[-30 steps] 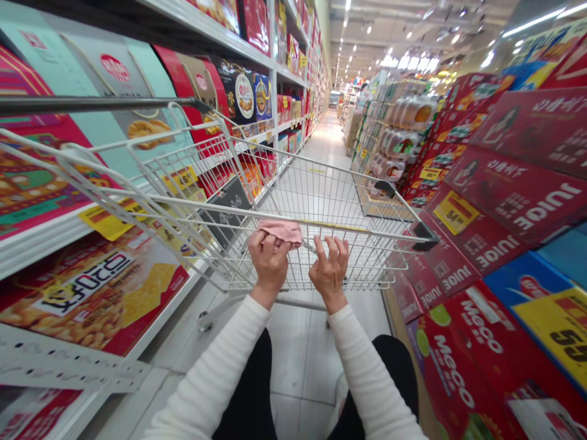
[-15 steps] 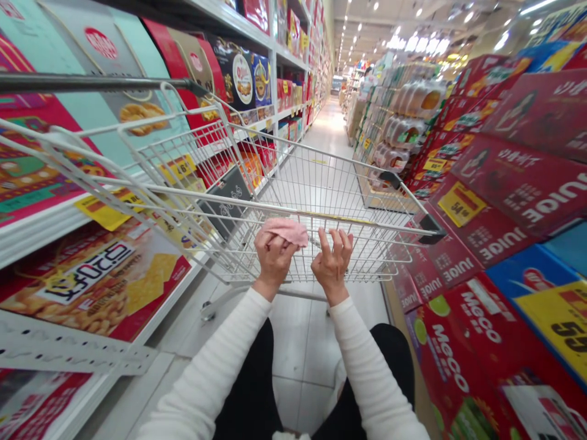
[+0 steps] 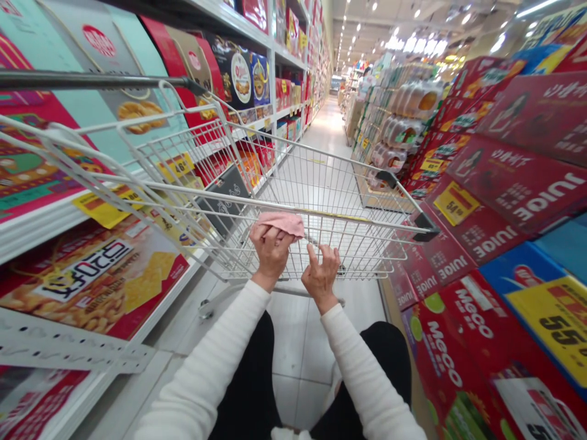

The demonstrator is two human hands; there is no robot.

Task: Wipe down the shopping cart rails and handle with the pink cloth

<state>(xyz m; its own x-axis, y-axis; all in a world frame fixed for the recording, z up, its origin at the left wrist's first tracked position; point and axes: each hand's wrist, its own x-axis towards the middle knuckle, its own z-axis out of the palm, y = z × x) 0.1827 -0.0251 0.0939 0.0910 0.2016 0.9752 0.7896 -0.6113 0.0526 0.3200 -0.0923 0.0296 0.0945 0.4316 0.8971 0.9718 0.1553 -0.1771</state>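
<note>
A wire shopping cart [image 3: 330, 215] stands sideways in front of me, its long side facing my knees. My left hand [image 3: 271, 252] is closed on a pink cloth [image 3: 280, 223], which lies against the upper wires of that side. To its right, my right hand [image 3: 321, 274] is at the side wires a little lower, its fingers bent and hooked at the wires. Whether those fingertips grip a wire is hard to make out. The cart's basket shows no goods inside.
Shelves with gift boxes and snack cartons [image 3: 92, 275] rise close on the left. On the right are stacked red drink cartons [image 3: 518, 183] with yellow price tags [image 3: 454, 203]. The cart's black handle [image 3: 92, 80] reaches toward the left shelf. A tiled aisle [image 3: 328, 134] runs ahead.
My right hand has moved slightly left and down, closer to my left hand. The left hand with the pink cloth has shifted a little left and up along the wires.
</note>
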